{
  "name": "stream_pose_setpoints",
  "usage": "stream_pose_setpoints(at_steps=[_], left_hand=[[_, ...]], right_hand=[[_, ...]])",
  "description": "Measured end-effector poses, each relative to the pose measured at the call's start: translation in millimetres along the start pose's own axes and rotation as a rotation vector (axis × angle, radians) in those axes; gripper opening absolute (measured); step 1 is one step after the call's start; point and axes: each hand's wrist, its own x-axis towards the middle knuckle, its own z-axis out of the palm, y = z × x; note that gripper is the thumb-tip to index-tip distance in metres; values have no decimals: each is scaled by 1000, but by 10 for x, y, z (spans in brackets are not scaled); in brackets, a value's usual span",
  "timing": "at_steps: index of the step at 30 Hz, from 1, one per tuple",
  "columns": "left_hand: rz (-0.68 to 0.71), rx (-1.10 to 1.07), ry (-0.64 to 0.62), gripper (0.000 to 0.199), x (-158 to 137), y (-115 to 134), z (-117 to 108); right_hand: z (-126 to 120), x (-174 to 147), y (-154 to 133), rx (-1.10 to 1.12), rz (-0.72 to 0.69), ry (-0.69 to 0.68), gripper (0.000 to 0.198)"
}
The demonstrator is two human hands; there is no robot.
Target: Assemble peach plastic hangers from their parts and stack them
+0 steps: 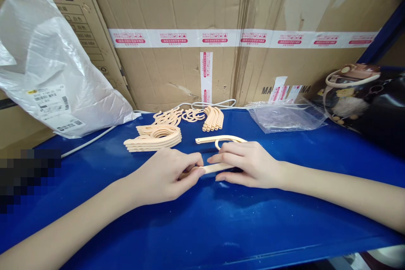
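Note:
My left hand (169, 173) pinches the left end of a cream plastic hanger arm (217, 168) between thumb and fingers. My right hand (249, 162) is closed around the same arm, its fingers above and its thumb below, covering the right end. Just behind the right hand a second cream arm (205, 139) with a curved loop shows. Whether it joins the held arm is hidden. Beyond the left hand lies a stack of cream hanger parts (155, 138). Farther back are a pile of cream hooks (193, 114) and a row of short curved arms (213, 118).
The blue tabletop (202, 228) runs up to a large cardboard box (177, 71). A white plastic parcel bag (57, 71) leans at the left. To the right lie a clear plastic bag (284, 116), a clear container with a handle (348, 93) and a black bag (389, 114). A white cable (88, 141) runs behind.

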Motion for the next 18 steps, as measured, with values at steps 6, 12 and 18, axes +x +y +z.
stream_pose_setpoints(at_steps=[6,12,18], left_hand=[[-27,13,0,22,4,-27,-72],[-20,70,-40,19,-35,-25,-44],[43,135,8,18,-48,-37,-15]], right_hand=[[-40,7,30,-8,286,303,19],[1,29,139,191,466,140,40],[12,38,129,251,419,128,41]])
